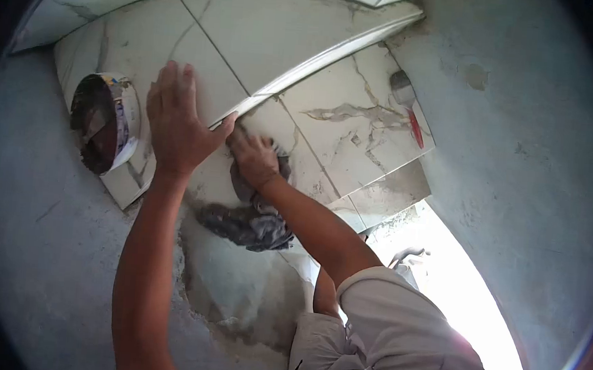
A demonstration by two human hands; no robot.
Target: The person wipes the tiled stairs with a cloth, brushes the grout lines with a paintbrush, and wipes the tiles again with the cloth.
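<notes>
My left hand (176, 121) lies flat on the upper marbled tile step (149, 30), fingers stretched out and the thumb at the step's edge. Below that edge, my right hand (254, 159) presses a grey rag (252, 226) against the lower tile step (328, 129); its fingers are partly hidden and slightly blurred. Part of the crumpled rag trails toward me. Left of my left hand, a round tub (127, 121) with a dark, dirty inside sits on the upper step. A paintbrush (406, 107) with a red handle rests at the lower step's right end.
Grey plastered walls (513, 131) flank the steps. Another tiled step (89, 5) rises at the top. A rough, damp-looking cement patch (247, 298) lies nearer to me. Light beige clothing (403, 337) shows at the bottom, beside a bright opening.
</notes>
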